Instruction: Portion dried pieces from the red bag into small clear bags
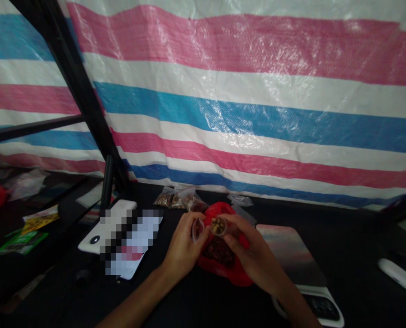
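My left hand (184, 243) is closed on a small clear zip bag (198, 230), its mouth spread apart. In my right hand (249, 253) is a small round clear cup (225, 226) with yellowish-brown pieces (218, 224) in it, tilted so that its opening faces me. The cup is just right of the bag's mouth. Below both hands lies an opened red plastic bag (242, 274) with dark reddish-brown pieces (220, 253) inside. Part of the red bag is hidden by my hands. What kind of pieces these are I cannot tell.
A digital kitchen scale (291, 250) lies right, partly under my right forearm. Behind my hands sit several filled zip bags (184, 198) and a flat clear bag (240, 200). Two phone-like devices, one a white device (90, 241), lie left. A white oblong case (399, 275) lies far right.
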Demonstrator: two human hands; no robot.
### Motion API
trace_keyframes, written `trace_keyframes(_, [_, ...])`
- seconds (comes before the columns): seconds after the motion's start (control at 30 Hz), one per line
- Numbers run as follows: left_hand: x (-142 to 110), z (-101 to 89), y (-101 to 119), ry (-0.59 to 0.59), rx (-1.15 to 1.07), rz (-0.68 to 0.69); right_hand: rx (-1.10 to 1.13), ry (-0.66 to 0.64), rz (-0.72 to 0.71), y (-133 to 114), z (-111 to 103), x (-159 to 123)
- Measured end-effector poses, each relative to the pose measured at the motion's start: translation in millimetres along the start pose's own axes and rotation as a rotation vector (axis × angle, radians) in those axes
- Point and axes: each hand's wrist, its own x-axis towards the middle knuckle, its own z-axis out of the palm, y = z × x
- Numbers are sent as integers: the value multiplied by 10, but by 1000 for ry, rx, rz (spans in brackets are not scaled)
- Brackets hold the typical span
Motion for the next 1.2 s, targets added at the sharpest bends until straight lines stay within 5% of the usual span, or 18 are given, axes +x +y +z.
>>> trace_keyframes(0.37, [-40,28,0,-209,80,24,-422,-39,-242,-15,173,-67])
trace_keyframes(0.93, [-34,12,42,-177,-10,-3,-393,53,-221,0,175,-62])
trace_keyframes(1.1, [8,2,81,-47,-123,-89,-432,228,-242,6,27,-26])
trace_keyframes(1.2, [39,-24,99,147,-145,-104,-453,102,-235,-23,-81,-18])
